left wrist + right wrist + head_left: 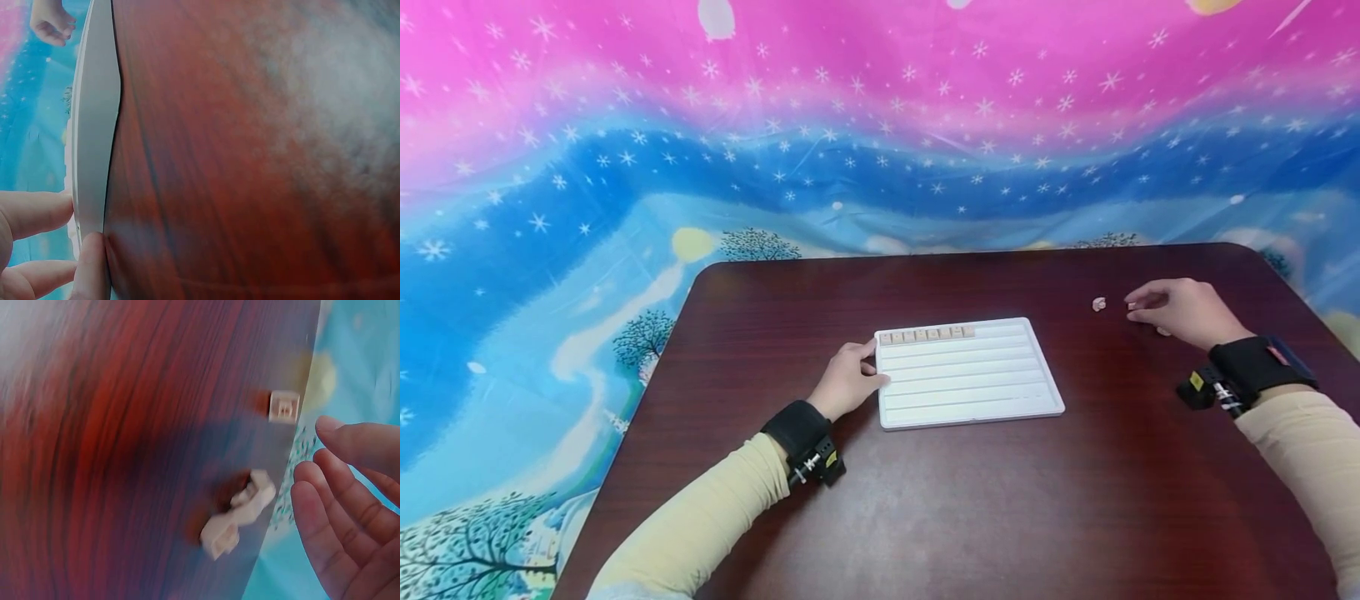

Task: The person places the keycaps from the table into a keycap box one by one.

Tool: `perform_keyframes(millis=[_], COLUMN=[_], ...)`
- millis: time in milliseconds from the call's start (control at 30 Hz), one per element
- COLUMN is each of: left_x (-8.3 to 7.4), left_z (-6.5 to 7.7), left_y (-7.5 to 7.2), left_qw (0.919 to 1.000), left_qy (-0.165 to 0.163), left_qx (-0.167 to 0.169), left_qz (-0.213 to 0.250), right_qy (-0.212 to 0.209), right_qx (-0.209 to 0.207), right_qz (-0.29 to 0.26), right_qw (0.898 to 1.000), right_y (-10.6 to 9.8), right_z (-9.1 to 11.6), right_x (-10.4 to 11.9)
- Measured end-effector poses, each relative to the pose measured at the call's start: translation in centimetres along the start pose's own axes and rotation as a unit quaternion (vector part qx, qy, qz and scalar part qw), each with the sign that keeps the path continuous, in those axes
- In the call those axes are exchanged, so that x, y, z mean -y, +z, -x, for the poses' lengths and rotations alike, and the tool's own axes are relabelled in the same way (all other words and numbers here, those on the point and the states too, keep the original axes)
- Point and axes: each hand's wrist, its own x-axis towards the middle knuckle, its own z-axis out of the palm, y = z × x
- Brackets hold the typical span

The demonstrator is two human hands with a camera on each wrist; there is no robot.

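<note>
A white grooved tray (970,392) lies flat in the middle of a dark wooden table (970,517). A short row of small tan tiles (925,335) sits in its top groove at the left. My left hand (872,367) holds the tray's left edge, thumb on the rim and fingers against the side; the left wrist view shows the tray's edge (94,125) between thumb and finger (37,212). My right hand (1138,304) hovers at the table's right, fingers relaxed and holding nothing (319,462). Loose tiles lie by it: one single tile (284,406) and a small cluster (240,512).
A loose tile (1099,304) lies left of my right hand and another (1162,332) under it. A starry pink and blue cloth (550,208) hangs behind and beside the table. The table's far edge (970,252) runs close behind the tray.
</note>
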Motion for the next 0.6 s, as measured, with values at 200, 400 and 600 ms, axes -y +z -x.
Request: perform_keyframes(millis=[200, 400, 600], left_x=[0.0, -0.1, 0.0], left_z=[0.0, 0.1, 0.0], left_y=[0.0, 0.1, 0.1], left_qw=[1.0, 1.0, 1.0], left_qy=[-0.003, -0.004, -0.003], left_qx=[-0.001, -0.002, -0.001], left_qz=[0.002, 0.0, -0.003], right_qy=[0.035, 0.052, 0.085], right_qx=[-0.008, -0.014, 0.007], right_qz=[-0.003, 0.009, 0.005], right_qw=[0.999, 0.999, 0.996], right_y=[-0.8, -1.0, -1.0], right_z=[0.2, 0.0, -0.5], right_x=[-1.3, -2.2, -2.3])
